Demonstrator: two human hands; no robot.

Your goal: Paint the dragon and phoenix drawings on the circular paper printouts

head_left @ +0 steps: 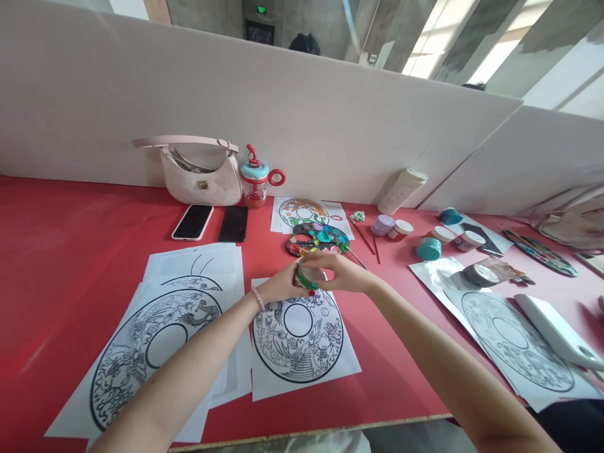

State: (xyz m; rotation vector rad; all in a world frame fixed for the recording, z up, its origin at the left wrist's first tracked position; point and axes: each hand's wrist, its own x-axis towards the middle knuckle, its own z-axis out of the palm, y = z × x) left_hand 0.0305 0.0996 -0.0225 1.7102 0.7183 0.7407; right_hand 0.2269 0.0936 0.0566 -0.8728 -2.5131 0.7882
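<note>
A small green paint jar (307,279) with a pale top is up over the far part of a printed phoenix sheet (298,365). My left hand (282,282), with a beaded bracelet at the wrist, is closed around the jar's left side. From the right, my right hand (348,272) curves its fingers over the jar's top and grips it there. Just beyond the hands is a paint palette (325,238) with many colours on it. A partly coloured ring drawing (302,211) lies behind the palette.
Printed sheets (155,352) overlap at left. Behind them are two phones (193,223), a pink handbag (202,182) and a cup (255,185). Right of the palette lie brushes (362,236) and paint jars (429,248). Farther right, another person's hand (600,308) shows at the edge.
</note>
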